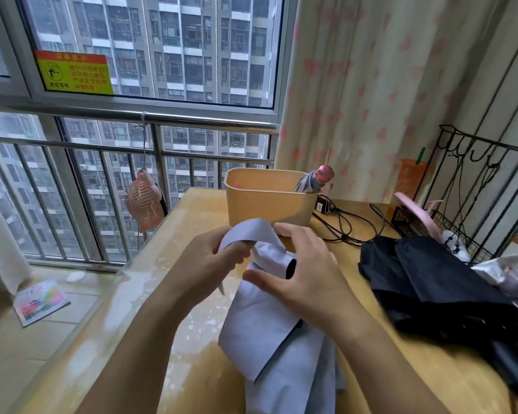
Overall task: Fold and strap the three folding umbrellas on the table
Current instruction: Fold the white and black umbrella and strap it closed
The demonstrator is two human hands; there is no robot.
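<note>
Pinching a flap of the lilac umbrella (281, 339) with the left hand (204, 264), curling the right hand (308, 273) round its bunched cloth, over the middle of the table (162, 294) and hanging past the near edge. Lying slack along the right edge, apart from both hands: black umbrella (431, 279). Standing in the bin (266, 201) at the far edge: grey umbrella (314, 180). Trailing between bin and black umbrella: cables (350, 225). Leaving bare top along the left edge.

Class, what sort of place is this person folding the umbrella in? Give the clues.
Likely a room in a high-rise flat: the railed window faces apartment towers, a heart-print curtain hangs beside it, and a black umbrella lies on a wooden table.
</note>
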